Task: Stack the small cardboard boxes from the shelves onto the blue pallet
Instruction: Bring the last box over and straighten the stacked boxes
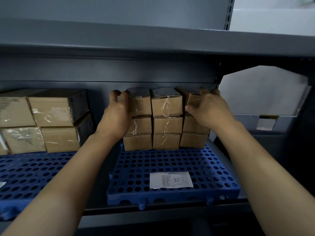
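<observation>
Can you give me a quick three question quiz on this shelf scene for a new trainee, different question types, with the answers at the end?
1. True or false: the small boxes on the right blue pallet stand three columns wide and three layers high.
2. Multiple choice: which box does the right hand grip? A) the bottom middle box; B) the tilted top right box; C) a larger box on the left.
3. Short answer: what lies flat on the front part of the right blue pallet?

Key
1. True.
2. B. The left hand rests against the left column.
3. A white printed paper sheet.
</observation>
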`<act>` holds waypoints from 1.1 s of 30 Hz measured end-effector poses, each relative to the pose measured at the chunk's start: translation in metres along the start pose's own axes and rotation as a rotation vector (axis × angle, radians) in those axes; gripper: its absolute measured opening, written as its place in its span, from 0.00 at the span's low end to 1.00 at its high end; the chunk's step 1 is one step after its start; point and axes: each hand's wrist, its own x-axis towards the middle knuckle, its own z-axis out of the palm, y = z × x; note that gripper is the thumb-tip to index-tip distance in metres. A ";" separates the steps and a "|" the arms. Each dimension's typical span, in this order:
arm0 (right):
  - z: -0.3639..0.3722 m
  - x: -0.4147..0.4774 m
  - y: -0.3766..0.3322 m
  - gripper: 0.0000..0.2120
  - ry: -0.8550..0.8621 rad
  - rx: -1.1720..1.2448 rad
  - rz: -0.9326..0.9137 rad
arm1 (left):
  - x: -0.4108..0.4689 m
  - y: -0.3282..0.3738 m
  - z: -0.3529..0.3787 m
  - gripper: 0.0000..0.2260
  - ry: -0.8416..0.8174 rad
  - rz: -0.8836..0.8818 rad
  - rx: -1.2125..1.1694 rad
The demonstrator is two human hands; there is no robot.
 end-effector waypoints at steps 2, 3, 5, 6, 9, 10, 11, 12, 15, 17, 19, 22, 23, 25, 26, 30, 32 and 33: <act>-0.001 -0.001 -0.001 0.31 0.006 -0.009 0.001 | 0.001 0.000 0.000 0.26 -0.001 -0.003 0.005; -0.002 -0.001 -0.001 0.31 0.011 -0.017 0.001 | 0.001 0.000 -0.001 0.26 -0.003 -0.005 0.004; -0.003 -0.004 -0.003 0.32 0.022 -0.036 -0.007 | 0.001 0.000 -0.001 0.26 -0.005 -0.007 -0.003; -0.004 -0.005 -0.004 0.32 0.028 -0.044 -0.015 | 0.001 0.000 -0.001 0.26 -0.006 -0.007 -0.007; -0.005 -0.008 -0.006 0.31 0.032 -0.062 -0.034 | 0.002 0.001 -0.001 0.26 -0.009 -0.012 -0.007; -0.006 -0.008 -0.006 0.31 0.032 -0.067 -0.036 | 0.002 0.001 -0.001 0.25 -0.010 -0.007 -0.005; -0.006 -0.008 -0.006 0.31 0.031 -0.071 -0.035 | 0.002 0.001 -0.001 0.24 -0.011 0.003 -0.003; -0.005 -0.008 -0.006 0.31 0.029 -0.073 -0.033 | 0.002 0.001 -0.001 0.23 -0.010 0.014 -0.001; -0.005 -0.006 -0.005 0.31 0.018 -0.068 -0.020 | 0.005 -0.001 -0.001 0.24 0.002 0.022 -0.008; -0.004 -0.005 -0.004 0.32 0.011 -0.058 -0.010 | 0.006 0.000 -0.001 0.25 0.018 0.019 -0.026; -0.003 -0.005 -0.003 0.32 0.002 -0.044 -0.010 | 0.007 -0.001 0.000 0.25 0.033 0.025 -0.048; -0.002 -0.005 -0.003 0.31 -0.001 -0.038 -0.014 | 0.006 -0.002 0.001 0.26 0.041 0.033 -0.074; -0.002 -0.005 -0.003 0.30 -0.001 -0.038 -0.016 | 0.006 -0.002 0.001 0.26 0.035 0.033 -0.082; -0.002 -0.006 -0.003 0.29 0.001 -0.041 -0.017 | 0.005 -0.002 0.003 0.27 0.019 0.028 -0.095; -0.002 -0.006 -0.004 0.29 0.002 -0.043 -0.016 | 0.005 -0.002 0.003 0.27 0.017 0.027 -0.098; -0.003 -0.007 -0.006 0.29 0.009 -0.045 -0.014 | 0.003 -0.003 0.002 0.29 0.016 0.029 -0.110; -0.004 -0.008 -0.007 0.29 0.012 -0.048 -0.018 | 0.002 -0.003 0.001 0.29 0.009 0.028 -0.108; -0.005 -0.008 -0.008 0.29 0.014 -0.049 -0.020 | 0.002 -0.003 0.000 0.28 0.005 0.027 -0.109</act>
